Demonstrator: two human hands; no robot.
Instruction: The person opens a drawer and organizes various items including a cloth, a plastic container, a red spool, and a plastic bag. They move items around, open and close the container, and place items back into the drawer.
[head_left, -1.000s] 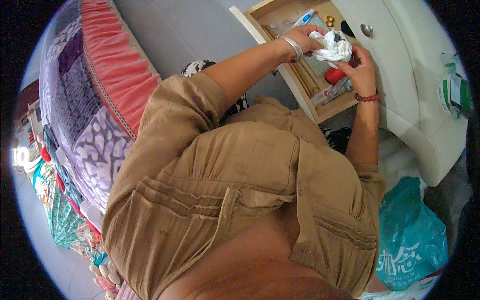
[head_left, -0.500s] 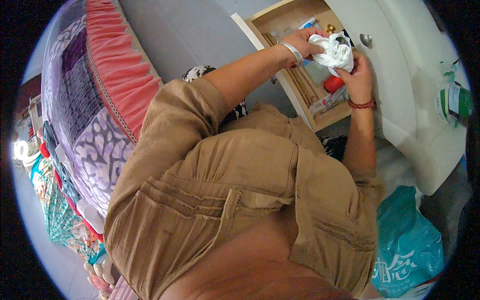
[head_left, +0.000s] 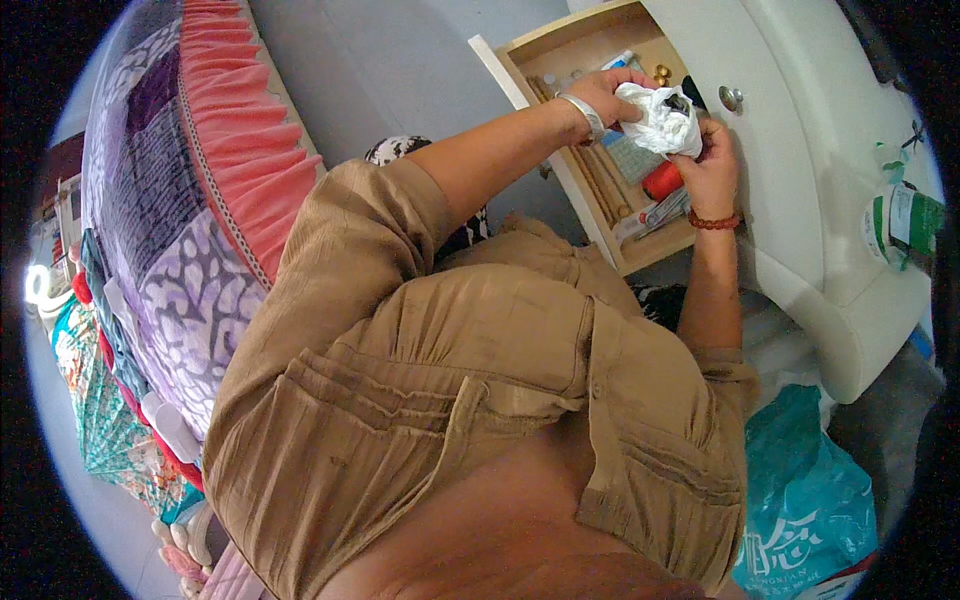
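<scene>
We see a bed (head_left: 215, 290) with a purple patchwork cover and a coral ruffle along the left. At upper right stands a white cabinet (head_left: 800, 190), its wooden drawer (head_left: 565, 30) pulled out below our hands. A teal plastic bag (head_left: 810, 480) sits at lower right, near the cabinet's foot.

Our left hand (head_left: 605, 95) and right hand (head_left: 710, 165) meet over the drawer, the fingers of each curled and closed on opposite edges of a crumpled white wrapping (head_left: 655, 120). It bunches between them, its top parted around a small dark piece (head_left: 677, 103); we cannot tell what that is. Just below, inside the drawer, lies a red cylinder (head_left: 662, 181). Smallest, we find round gold-coloured pieces (head_left: 661, 75) near the left fingertips.
</scene>
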